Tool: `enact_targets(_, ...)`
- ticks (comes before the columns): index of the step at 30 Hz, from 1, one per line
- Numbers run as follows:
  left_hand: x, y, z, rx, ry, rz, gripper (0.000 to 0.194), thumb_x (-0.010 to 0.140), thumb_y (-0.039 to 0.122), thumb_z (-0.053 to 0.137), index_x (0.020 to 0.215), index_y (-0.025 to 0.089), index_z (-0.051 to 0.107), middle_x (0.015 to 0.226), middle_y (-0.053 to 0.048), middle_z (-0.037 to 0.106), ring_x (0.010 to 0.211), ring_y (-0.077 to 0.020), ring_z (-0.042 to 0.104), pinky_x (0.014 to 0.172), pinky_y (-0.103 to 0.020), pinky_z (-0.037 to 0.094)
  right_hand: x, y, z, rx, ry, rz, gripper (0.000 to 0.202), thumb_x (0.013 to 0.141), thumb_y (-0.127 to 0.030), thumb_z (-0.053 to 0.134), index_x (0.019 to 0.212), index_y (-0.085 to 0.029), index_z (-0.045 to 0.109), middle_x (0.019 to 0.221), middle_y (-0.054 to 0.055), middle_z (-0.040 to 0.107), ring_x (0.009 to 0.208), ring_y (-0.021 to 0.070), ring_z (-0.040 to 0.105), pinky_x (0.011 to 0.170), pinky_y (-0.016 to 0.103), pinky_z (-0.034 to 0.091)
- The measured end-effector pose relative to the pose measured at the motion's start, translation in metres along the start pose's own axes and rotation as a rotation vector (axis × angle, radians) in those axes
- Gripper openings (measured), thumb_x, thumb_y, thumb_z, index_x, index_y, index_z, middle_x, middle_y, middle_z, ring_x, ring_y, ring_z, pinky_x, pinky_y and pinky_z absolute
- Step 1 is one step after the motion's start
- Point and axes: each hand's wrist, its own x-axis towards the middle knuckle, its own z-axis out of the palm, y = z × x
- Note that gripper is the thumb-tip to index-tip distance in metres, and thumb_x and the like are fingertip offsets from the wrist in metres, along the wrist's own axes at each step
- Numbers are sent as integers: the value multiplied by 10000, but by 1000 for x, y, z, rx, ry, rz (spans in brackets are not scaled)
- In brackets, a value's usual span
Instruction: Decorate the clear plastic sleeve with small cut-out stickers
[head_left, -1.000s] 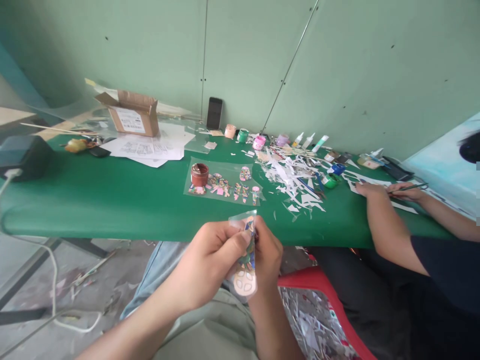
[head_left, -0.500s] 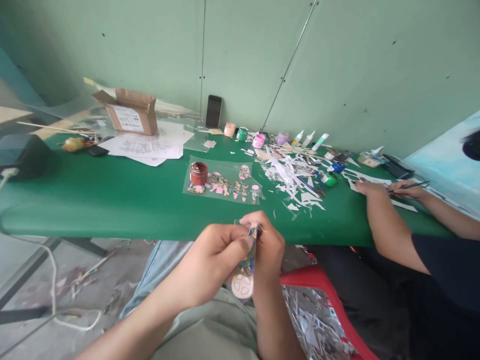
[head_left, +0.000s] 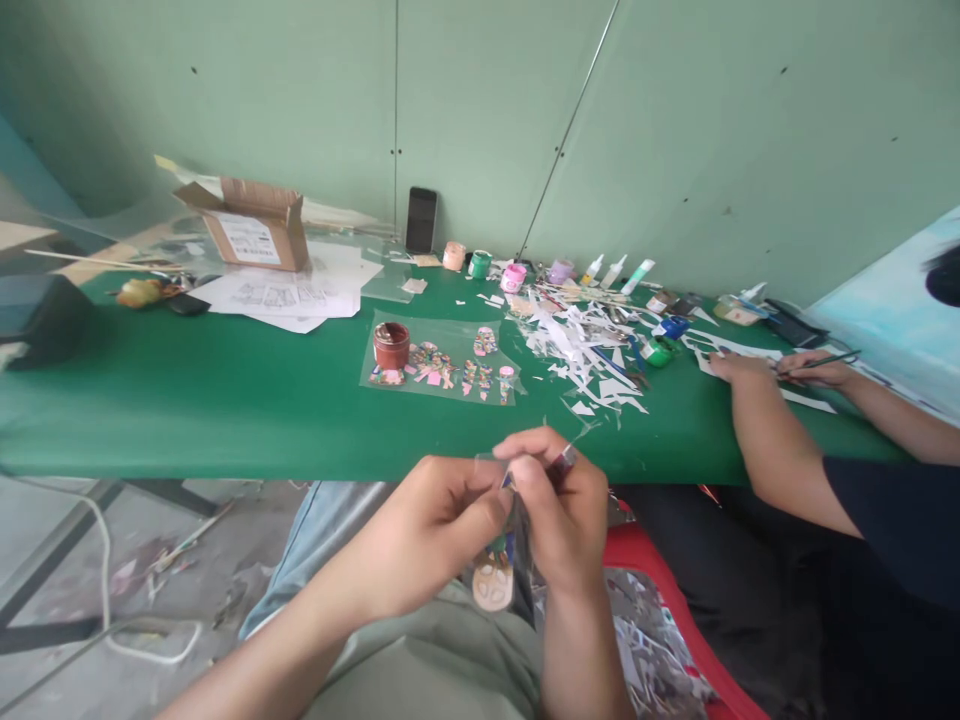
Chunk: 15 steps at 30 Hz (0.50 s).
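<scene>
In front of my lap, my left hand (head_left: 442, 520) pinches a painted cut-out piece (head_left: 493, 585) between thumb and fingers. The piece is colourful along its length, with a pale rounded end marked by oval outlines hanging down, and clear film shows at its edges. My right hand (head_left: 559, 505) is closed beside it, thumb tip at the piece's upper end. A small dark red tool with a silvery end (head_left: 564, 460) sticks out between my right fingers; its working end is hidden. On the table ahead, more painted pieces (head_left: 433, 366) lie on a clear sheet (head_left: 450, 395) with a brown paint jar (head_left: 391, 347).
White paper scraps (head_left: 570, 340) are heaped right of the sheet. Paint jars (head_left: 514, 278) and glue bottles (head_left: 615, 271) line the back. A cardboard box (head_left: 259, 235) stands on papers at left. A co-worker's hands (head_left: 739, 368) work at right. A red-rimmed container (head_left: 660, 590) holds scraps below.
My right hand has turned and shifted slightly right, its thumb now over the piece's top and the dark red tool showing. The piece has tilted more upright.
</scene>
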Motion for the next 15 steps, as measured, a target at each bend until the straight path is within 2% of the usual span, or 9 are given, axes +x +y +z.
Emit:
enact_targets(4, 1, -1, -5, 125, 82, 16, 207, 982, 348, 507, 872, 183, 565, 753, 28, 563, 676, -109, 450, 596, -231, 355, 0, -9, 14, -121, 108, -61, 287, 909, -283, 617, 642, -198, 555, 512, -74, 496, 463, 79, 452, 457, 192, 355)
enact_targets(8, 2, 1, -8, -49, 37, 32, 216, 975, 389, 544, 1005, 184, 602, 869, 1, 632, 763, -125, 528, 665, -229, 425, 3, -9, 17, -234, 196, -132, 325, 907, -279, 609, 610, -205, 500, 481, -86, 460, 438, 73, 416, 440, 188, 340)
enact_targets(12, 3, 0, -7, -164, -17, 16, 306, 942, 473, 585, 1031, 181, 613, 841, 1, 625, 711, -120, 551, 641, -224, 464, 2, -6, 16, -335, 268, -142, 352, 911, -297, 609, 605, -217, 454, 465, -95, 413, 430, 77, 388, 436, 193, 325)
enact_targets(15, 7, -3, -6, -72, 94, 0, 305, 974, 447, 530, 864, 170, 596, 768, 5, 618, 629, -96, 538, 590, -207, 449, 0, -3, 16, -282, 183, -166, 342, 934, -281, 588, 629, -223, 445, 451, -99, 440, 405, 76, 402, 434, 192, 341)
